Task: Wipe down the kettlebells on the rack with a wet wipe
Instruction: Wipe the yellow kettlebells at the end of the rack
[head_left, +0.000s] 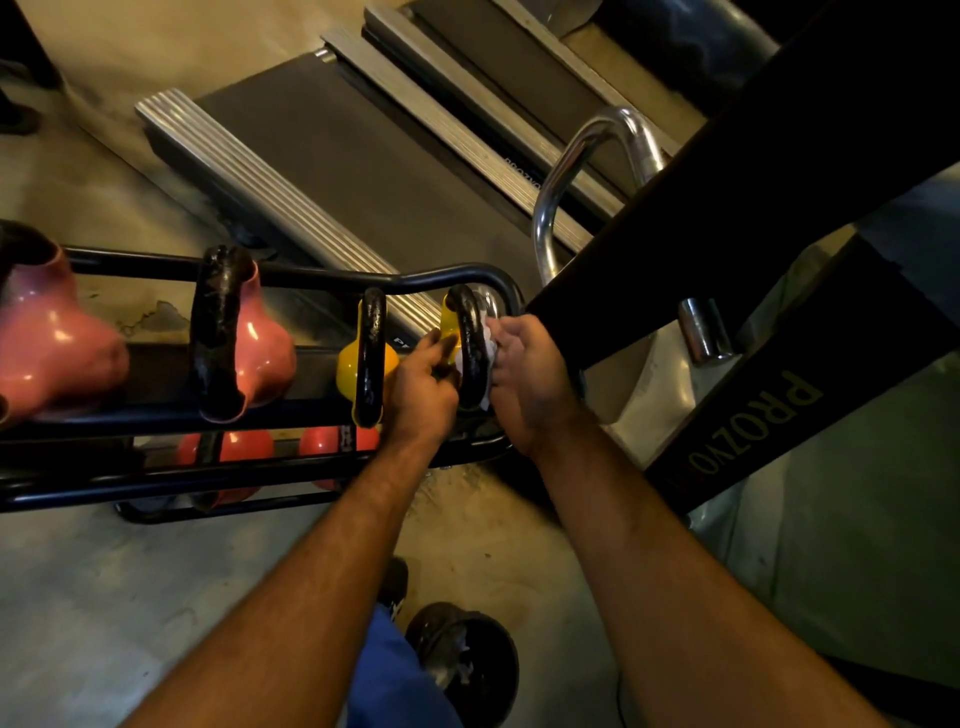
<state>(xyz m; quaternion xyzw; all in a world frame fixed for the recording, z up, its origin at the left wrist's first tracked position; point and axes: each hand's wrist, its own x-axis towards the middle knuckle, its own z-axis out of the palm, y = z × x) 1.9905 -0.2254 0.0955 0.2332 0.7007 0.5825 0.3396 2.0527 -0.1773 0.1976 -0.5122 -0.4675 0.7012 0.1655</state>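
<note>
Item one, nearest me: a dark bin (470, 660) on the floor by my foot, pale scraps inside.

Item two: my left hand (423, 382), fingers curled against the yellow kettlebell (451, 325), steadying it.

Item three: my right hand (524, 374), fingers pressed together and pinching the wet wipe (489, 338) against the black handle (470, 353), which stands between my two sets of fingertips. I judge the wipe should wrap round the handle and slide its full arc.

Item four, left of my fingers: a second yellow bell (349, 371), then two pink ones (260, 353), on the rack (415, 280).

Item five, beyond: treadmills (332, 161).
</note>
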